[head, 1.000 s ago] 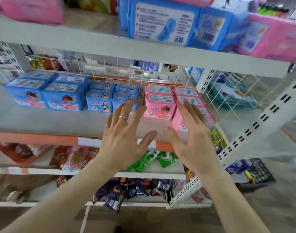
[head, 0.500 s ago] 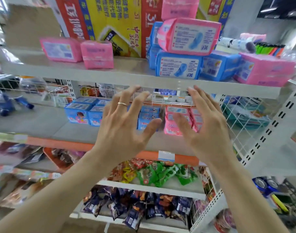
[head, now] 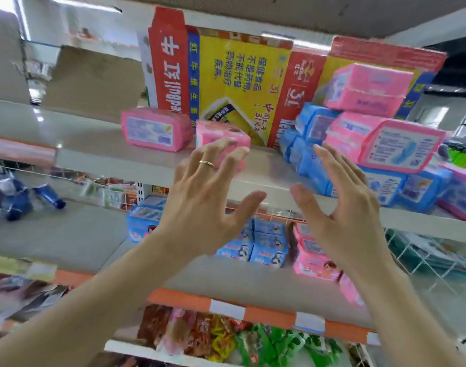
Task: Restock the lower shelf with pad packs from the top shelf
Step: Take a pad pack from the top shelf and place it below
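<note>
Left hand and right hand are raised, fingers spread, holding nothing. Pad packs pile on the top shelf before a carton; more sit on the lower shelf below.

Head view, close, angled up at top shelf.

A shop: tiered metal shelves stocked with rows of pad packs and snack bags.
</note>
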A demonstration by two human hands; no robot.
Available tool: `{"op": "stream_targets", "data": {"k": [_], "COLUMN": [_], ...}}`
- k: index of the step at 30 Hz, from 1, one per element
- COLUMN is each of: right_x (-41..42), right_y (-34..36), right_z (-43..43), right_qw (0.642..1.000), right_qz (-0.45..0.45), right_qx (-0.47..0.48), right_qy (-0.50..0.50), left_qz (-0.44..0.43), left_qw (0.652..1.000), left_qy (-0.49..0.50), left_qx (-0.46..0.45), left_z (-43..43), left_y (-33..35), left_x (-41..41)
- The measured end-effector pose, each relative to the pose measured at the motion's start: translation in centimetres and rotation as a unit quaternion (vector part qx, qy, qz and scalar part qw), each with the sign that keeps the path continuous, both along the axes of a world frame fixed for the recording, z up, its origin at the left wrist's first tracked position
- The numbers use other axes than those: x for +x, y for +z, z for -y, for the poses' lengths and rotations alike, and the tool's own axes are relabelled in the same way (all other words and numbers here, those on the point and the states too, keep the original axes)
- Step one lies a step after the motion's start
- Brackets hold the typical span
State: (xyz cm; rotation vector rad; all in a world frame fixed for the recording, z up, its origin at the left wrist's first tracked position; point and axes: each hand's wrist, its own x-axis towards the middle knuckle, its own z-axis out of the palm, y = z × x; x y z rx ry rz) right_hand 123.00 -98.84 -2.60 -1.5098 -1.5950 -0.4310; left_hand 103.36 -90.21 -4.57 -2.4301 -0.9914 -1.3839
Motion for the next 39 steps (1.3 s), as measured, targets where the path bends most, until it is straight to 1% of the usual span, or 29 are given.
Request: {"op": "stream_targets", "data": {"k": [3, 5, 9, 14, 22, 25, 30, 33, 35, 37, 39], "right_x": [-2.6, -4.1, -6.4, -7.8, -10.8, -12.1, -13.9, -14.6, -15.3, -16.5, -17.9], "right_y": [0.8, 1.3, 2.0, 2.5, 3.7, 4.1, 4.5, 5.0, 5.4, 5.5, 5.6], "right_z": [-3.4, -5.4, -9.3, -13.3, -19.0, -20.8, -23.4, -24.1, -24.3, -24.6, -25.2], "right_qw": [1.0, 1.0, 0.999, 0.997, 0.989, 0.986, 0.987, 0.987, 0.986, 0.984, 0.984], "right_qz": [-0.013, -0.007, 0.006, 0.003, 0.01, 0.013, 0.037, 0.051, 0.066, 0.072, 0.062], "right_qx": [0.003, 0.008, 0.017, -0.01, -0.028, -0.046, -0.09, -0.123, -0.147, -0.161, -0.164], "right_qy": [0.019, 0.029, 0.05, 0.075, 0.148, 0.163, 0.126, 0.084, 0.05, 0.037, 0.024], "left_qz": [0.012, 0.024, 0.011, 0.008, 0.002, 0.008, 0.007, 0.012, 0.005, -0.008, -0.018], "left_qw": [1.0, 0.999, 0.999, 0.996, 0.985, 0.984, 0.985, 0.989, 0.99, 0.987, 0.981], "left_qy": [0.017, 0.022, 0.043, 0.084, 0.167, 0.176, 0.161, 0.132, 0.109, 0.094, 0.081], "left_qx": [-0.002, -0.01, -0.019, -0.034, -0.032, -0.04, -0.054, -0.07, -0.094, -0.127, -0.174], "left_z": [-3.3, -5.1, -8.0, -11.1, -14.9, -16.5, -20.1, -22.9, -24.5, -26.1, -27.4], "left_y": [0.8, 1.2, 1.6, 1.3, 2.4, 3.2, 4.0, 4.3, 4.4, 4.5, 4.6], "left_x": [-2.9, -4.4, -6.9, -8.7, -10.5, -11.4, -12.9, -13.4, -13.6, -13.9, -14.3]}}
